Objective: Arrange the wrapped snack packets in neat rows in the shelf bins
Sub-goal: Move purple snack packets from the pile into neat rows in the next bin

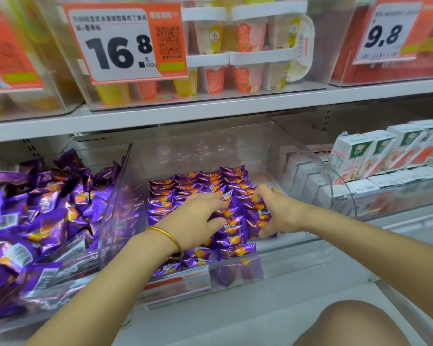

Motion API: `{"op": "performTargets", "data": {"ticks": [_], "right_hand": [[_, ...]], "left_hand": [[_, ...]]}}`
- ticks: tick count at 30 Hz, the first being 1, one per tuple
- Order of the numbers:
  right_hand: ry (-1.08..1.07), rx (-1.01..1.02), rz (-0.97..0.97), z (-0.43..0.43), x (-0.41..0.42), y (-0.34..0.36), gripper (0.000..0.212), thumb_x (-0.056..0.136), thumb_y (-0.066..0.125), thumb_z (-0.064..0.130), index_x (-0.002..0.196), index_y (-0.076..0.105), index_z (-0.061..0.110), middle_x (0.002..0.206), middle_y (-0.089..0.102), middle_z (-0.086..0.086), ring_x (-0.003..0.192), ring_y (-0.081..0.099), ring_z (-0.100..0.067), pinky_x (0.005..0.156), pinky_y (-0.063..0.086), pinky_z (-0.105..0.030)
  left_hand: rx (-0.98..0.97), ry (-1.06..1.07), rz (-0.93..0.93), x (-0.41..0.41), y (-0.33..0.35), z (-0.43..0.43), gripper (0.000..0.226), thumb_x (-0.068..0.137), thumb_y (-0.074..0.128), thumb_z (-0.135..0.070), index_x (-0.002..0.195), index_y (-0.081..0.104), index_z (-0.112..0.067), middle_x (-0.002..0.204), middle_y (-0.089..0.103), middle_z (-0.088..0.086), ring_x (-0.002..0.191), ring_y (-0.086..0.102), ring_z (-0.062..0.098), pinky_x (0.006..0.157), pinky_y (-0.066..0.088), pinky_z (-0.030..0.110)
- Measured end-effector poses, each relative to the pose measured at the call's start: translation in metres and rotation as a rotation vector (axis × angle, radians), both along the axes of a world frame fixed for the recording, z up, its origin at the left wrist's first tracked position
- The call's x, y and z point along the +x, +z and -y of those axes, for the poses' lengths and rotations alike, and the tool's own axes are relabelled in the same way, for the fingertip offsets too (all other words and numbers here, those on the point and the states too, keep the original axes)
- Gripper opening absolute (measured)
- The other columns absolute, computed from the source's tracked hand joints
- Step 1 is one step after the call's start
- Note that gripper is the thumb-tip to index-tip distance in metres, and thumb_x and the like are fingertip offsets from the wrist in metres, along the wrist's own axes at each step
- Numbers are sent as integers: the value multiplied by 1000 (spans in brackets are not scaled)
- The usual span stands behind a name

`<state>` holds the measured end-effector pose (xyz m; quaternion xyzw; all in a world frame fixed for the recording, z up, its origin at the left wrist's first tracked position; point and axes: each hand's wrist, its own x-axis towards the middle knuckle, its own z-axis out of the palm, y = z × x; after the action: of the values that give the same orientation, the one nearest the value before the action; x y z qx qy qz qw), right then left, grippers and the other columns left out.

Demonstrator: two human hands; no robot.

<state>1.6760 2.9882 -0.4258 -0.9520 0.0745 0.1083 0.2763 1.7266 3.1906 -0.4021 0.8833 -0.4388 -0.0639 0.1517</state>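
Observation:
Purple snack packets [200, 182] with orange pictures lie in rows inside the clear middle bin [298, 248] on the lower shelf. My left hand [198, 221], with a gold bangle at the wrist, rests flat on the rows, fingers spread over the packets. My right hand [275, 211] curls its fingers and thumb round a stack of packets [256, 222] at the right end of the rows. The bin floor to the right of the rows is bare. A loose heap of the same purple packets [40, 221] fills the bin on the left.
A clear divider wall [115, 196] separates the two bins. Juice cartons [375, 156] stand in the bin on the right. On the upper shelf, cups of pudding [235, 46] sit behind price tags [125, 43]. My knee [355, 325] is at the bottom right.

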Motion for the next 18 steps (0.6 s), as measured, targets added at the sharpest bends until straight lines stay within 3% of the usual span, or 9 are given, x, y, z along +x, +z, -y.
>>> {"op": "performTargets", "data": {"ticks": [3,6,10,13,15,18], "right_hand": [[-6,-108,18,-2,-4,9,61,71,81,17,112,36,18,113,34,-5,90,48,-21,73,41,-26],[4,-283,168,-13,-9,24,58,74,77,24,116,38,18,116,39,-7,99,51,-29,87,46,-38],[98,-198,493,-63,-18,55,42,80,70,19,113,44,24,114,43,-1,101,51,-24,87,45,-41],[233,-50,700,-121,-24,81,31,82,66,12,107,52,23,104,45,7,94,51,-13,81,44,-30],[354,3,750,-161,-25,94,26,81,64,9,104,58,21,100,53,4,91,53,-13,80,42,-27],[545,-112,726,-211,-11,98,22,83,61,10,103,65,17,102,61,-3,96,56,-20,85,41,-35]], "left_hand": [[-124,-5,60,-6,19,-16,40,96,48,-25,136,46,-20,151,31,-5,139,22,9,105,12,10],[-279,22,167,-12,46,-48,39,89,51,-32,125,59,-20,141,45,-5,129,37,6,100,16,5],[-419,137,243,-11,67,-113,39,81,48,-37,115,64,-25,126,56,-11,113,50,4,96,35,18],[-460,226,253,-9,68,-160,30,81,55,-23,109,65,-25,112,59,-14,101,52,-6,81,37,3],[-422,263,239,-9,60,-185,28,79,54,-23,104,66,-25,108,62,-15,97,52,-5,77,38,3],[-345,256,203,-9,47,-210,26,77,56,-29,99,70,-24,102,64,-14,94,56,1,79,41,10]]}}
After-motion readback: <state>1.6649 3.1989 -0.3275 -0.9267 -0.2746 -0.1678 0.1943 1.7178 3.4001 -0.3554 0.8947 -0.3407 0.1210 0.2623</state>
